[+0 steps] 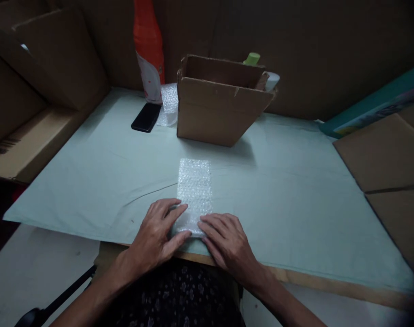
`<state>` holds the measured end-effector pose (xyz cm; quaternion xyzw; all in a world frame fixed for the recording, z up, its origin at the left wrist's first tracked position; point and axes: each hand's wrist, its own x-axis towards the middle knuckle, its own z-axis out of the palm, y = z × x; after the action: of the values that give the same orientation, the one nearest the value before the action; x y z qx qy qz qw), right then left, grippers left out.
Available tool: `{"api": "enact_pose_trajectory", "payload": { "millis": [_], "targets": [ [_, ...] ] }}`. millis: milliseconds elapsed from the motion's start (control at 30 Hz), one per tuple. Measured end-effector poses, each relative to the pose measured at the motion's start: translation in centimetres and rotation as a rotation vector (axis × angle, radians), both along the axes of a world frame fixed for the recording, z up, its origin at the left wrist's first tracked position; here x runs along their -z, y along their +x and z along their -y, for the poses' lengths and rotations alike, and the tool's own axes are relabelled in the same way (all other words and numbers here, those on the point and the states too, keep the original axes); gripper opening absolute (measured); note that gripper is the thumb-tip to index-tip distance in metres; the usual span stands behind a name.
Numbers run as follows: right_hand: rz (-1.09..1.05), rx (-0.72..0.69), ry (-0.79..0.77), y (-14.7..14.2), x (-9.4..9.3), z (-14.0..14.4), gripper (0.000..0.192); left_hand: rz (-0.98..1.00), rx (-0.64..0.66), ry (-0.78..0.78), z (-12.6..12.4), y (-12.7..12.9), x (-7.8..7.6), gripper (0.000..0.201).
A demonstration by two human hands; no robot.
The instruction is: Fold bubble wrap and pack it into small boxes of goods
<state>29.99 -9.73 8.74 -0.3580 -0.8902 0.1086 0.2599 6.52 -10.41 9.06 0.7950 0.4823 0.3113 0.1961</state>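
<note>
Fingers first: left hand [155, 232] has its thumb and fingers apart on the bubble wrap's [194, 184] near left edge, right hand's [230, 241] fingers just rest loosely at the near right corner, no real grip. The wrap's lying flat by the surface's [295, 195] near edge, with a cardboard box [215, 111] beyond it and a black phone [146, 118] far left.

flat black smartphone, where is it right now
In the head view, the flat black smartphone lies left of centre on the pale green cloth, just in front of the tall red-orange bottle.
</note>
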Motion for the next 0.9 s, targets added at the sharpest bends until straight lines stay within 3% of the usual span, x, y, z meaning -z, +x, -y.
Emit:
{"api": "enact_pose_trajectory", "payload": {
  "millis": [100,167,233,333,467,567,700,767,833,900],
  "targets": [
    [-0.14,-0.031,-0.203,0.0,-0.3,-0.5,0.025,0.023,0.123,-0.035,1.1,-0.4,-0.6,0.043],
    [-0.162,-0.025,-0.282,0.2,-0.5,-0.8,0.026,0.054,0.114,-0.083,1.2,-0.4,-0.5,0.04],
    [-0.133,0.041,-0.199,0.3,-0.5,-1.2,0.029,0.044,0.032,-0.089,0.5,-0.2,-0.1,0.037],
    [-0.056,0.11,0.043,0.3,-0.4,-1.6,0.033,-0.079,-0.117,-0.045,-1.3,0.1,0.7,0.035],
    [0.099,-0.01,0.087,-0.3,-0.1,-2.0,0.031,-0.074,-0.14,0.02,-2.0,0.1,0.8,0.038],
    [0.029,-0.029,-0.018,-0.5,-0.3,-2.1,0.024,-0.008,-0.031,0.015,-0.5,-0.3,0.0,0.05],
    [-0.092,-0.065,-0.306,0.2,-0.8,-2.1,0.023,0.04,0.068,-0.159,1.0,-0.5,-0.5,0.054],
    [-0.073,0.01,-0.247,0.6,-1.0,-2.1,0.025,0.007,0.005,-0.177,0.6,-0.2,-0.3,0.054],
    [-0.055,0.1,-0.077,0.6,-1.1,-2.2,0.029,-0.096,-0.084,-0.142,-0.3,0.2,0.0,0.053],
    [-0.008,0.081,0.03,0.3,-1.1,-2.2,0.033,-0.202,-0.154,-0.116,-1.1,0.4,0.2,0.049]
  ]
}}
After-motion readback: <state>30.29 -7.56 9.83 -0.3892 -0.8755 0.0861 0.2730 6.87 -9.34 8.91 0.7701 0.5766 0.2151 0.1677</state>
